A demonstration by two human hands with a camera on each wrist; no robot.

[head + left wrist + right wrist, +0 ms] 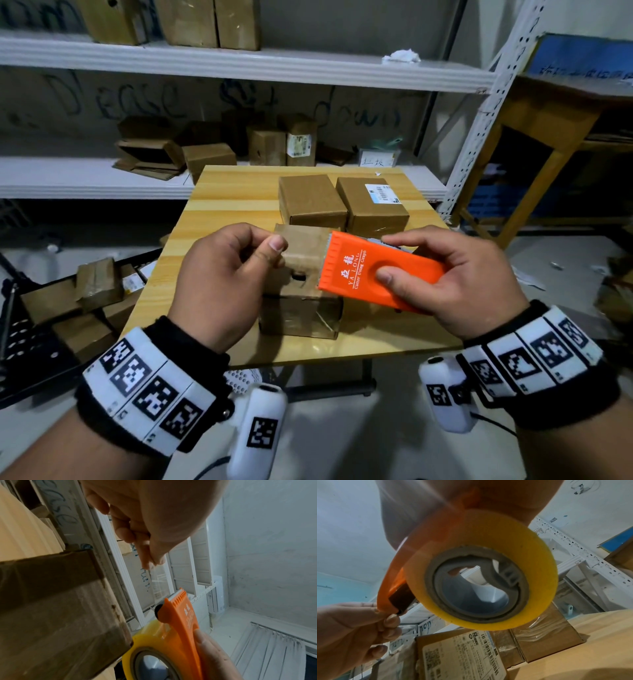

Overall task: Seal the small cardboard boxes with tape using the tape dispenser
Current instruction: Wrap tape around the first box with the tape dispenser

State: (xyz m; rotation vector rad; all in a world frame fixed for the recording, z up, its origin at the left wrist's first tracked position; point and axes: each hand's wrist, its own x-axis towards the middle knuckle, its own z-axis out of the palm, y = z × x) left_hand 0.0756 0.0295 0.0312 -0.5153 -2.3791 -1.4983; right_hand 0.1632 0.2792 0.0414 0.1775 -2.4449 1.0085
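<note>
Orange tape dispenser (373, 270) with yellow tape roll (481, 577) is gripped in right hand (459, 281), over taped cardboard box (301, 308) on wooden table (233, 198). Left hand (222, 274), at 9 o'clock, pinches clear tape end (158, 580). Two closed boxes (311, 200) sit at 12.

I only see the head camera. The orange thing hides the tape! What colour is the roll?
Observer: The tape roll under the orange dispenser is yellow.
Operator: What's in its middle?
Observer: A grey hub, hollow right through.
Operator: Is the left hand really holding tape?
Observer: Yes. The left hand pinches a clear strip between its fingers, and the strip passes a black roller behind the blade.
</note>
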